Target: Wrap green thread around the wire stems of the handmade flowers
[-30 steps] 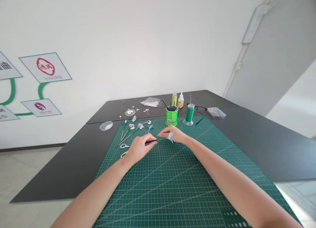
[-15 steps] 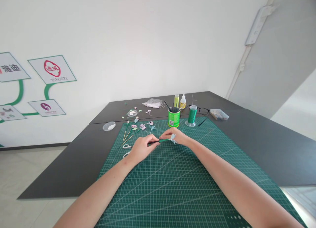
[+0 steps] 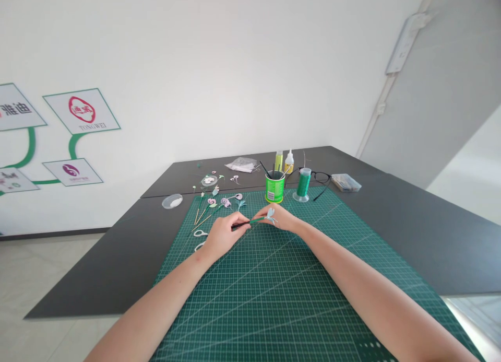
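Note:
Both my hands meet over the far half of a green cutting mat (image 3: 274, 299). My left hand (image 3: 223, 234) is closed, pinching the dark end of a thin green stem (image 3: 250, 222). My right hand (image 3: 278, 218) is closed on the other end of the same stem, where a small pale-blue flower piece (image 3: 270, 213) sits by my fingers. The stem lies nearly level between the two hands, just above the mat.
Beyond my hands lie several small paper flowers on sticks (image 3: 213, 202), a green tool can (image 3: 274, 186), a green thread spool (image 3: 302, 184), glue bottles (image 3: 288, 161), black glasses (image 3: 323, 176), a clear box (image 3: 346, 182), a plastic bag (image 3: 241, 164) and a small white dish (image 3: 172, 201). Scissors (image 3: 199, 233) lie left.
My hands stay together on the stem with barely any shift. The view has turned slightly, so the table items sit a little differently in the picture.

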Demonstrator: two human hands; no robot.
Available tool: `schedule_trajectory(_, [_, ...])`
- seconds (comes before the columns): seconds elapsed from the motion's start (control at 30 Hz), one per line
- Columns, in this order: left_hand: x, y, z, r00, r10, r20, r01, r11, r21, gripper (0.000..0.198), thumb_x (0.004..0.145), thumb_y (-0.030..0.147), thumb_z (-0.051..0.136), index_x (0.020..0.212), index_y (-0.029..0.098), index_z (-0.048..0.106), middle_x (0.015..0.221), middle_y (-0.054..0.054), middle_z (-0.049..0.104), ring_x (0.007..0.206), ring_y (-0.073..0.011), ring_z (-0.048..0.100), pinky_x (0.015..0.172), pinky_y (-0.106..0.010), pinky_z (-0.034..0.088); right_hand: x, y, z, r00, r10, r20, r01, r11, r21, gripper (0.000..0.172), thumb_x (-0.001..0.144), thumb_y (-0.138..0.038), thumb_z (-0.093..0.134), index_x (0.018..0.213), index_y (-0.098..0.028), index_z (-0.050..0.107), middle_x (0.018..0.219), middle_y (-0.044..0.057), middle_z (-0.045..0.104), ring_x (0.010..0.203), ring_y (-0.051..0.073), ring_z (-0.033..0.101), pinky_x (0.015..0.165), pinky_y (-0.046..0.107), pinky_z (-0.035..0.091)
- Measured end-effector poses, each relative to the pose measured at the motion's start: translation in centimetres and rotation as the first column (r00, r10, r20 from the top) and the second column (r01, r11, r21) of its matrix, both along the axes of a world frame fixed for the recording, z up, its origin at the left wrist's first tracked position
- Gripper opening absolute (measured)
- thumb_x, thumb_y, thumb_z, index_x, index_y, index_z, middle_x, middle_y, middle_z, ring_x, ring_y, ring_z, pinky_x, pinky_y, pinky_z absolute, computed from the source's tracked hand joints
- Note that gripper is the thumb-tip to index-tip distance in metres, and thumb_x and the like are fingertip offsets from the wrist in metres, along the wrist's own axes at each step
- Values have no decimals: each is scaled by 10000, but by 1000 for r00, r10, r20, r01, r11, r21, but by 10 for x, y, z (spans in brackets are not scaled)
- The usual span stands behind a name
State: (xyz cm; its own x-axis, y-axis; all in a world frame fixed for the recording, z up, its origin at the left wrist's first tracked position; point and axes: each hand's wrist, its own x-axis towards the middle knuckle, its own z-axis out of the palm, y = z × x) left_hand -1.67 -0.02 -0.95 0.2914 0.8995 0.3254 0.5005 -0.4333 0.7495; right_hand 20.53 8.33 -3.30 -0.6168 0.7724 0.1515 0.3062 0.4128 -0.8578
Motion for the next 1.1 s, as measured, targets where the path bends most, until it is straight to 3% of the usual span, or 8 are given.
schedule_trajectory(0.13, [-3, 5, 0, 988, 103, 110, -103, 995, -6, 97, 875, 298, 680, 916, 209, 681, 907, -38, 797, 846, -219, 766, 821, -345, 606, -2, -7, 5, 999, -28, 18, 29, 997, -69, 402, 781, -518, 745, 906, -148, 841, 840, 77, 790, 761, 211, 680, 699, 302, 504])
schedule_trajectory(0.23, [-6, 10, -1, 974, 167, 153, -162, 986, -45, 125, 870, 321, 668, 914, 204, 671, 882, -47, 794, 744, -208, 751, 752, -347, 614, -4, -14, 9, 999, 54, 1, -53, 993, -106, 366, 801, -479, 737, 960, -168, 845, 959, 85, 806, 844, 214, 706, 765, 303, 520])
schedule_trajectory(0.43, [-10, 14, -3, 959, 221, 176, -213, 975, -63, 173, 859, 375, 673, 900, 207, 665, 867, -46, 790, 688, -196, 734, 665, -320, 598, -6, -22, 15, 981, 176, 83, -165, 978, -123, 363, 798, -497, 747, 935, -178, 853, 817, 58, 793, 695, 171, 651, 623, 267, 470])
schedule_trajectory(0.67, [-14, 18, -3, 953, 275, 125, -267, 960, -81, 145, 865, 349, 664, 894, 207, 665, 819, -34, 777, 697, -199, 736, 649, -308, 582, -3, -33, 29, 945, 317, 77, -298, 935, -192, 317, 821, -453, 738, 950, -188, 854, 901, 63, 802, 736, 159, 650, 655, 258, 448])
schedule_trajectory(0.8, [-15, 18, -4, 970, 238, 41, -234, 969, -79, 61, 838, 278, 686, 841, 219, 670, 828, -26, 783, 745, -214, 750, 708, -325, 580, -2, -41, 40, 947, 320, -19, -317, 927, -199, 314, 819, -459, 750, 928, -183, 854, 831, 57, 780, 660, 127, 556, 591, 251, 395])
schedule_trajectory(0.97, [-12, 12, -1, 989, 114, -96, -120, 991, -52, 59, 842, 286, 684, 811, 236, 689, 848, 3, 792, 818, -212, 746, 767, -316, 546, 0, -45, 47, 970, 229, -85, -242, 945, -219, 410, 792, -536, 763, 948, -166, 848, 593, 8, 629, 520, 80, 287, 467, 261, 203])
schedule_trajectory(1.1, [-8, 6, 3, 980, 41, -194, -54, 997, -58, 114, 885, 308, 643, 830, 242, 717, 832, 25, 783, 771, -187, 711, 694, -279, 485, 0, -47, 48, 972, 130, -196, -178, 951, -254, 379, 758, -513, 794, 907, -168, 845, 516, -38, 486, 515, 72, 245, 471, 263, 168])
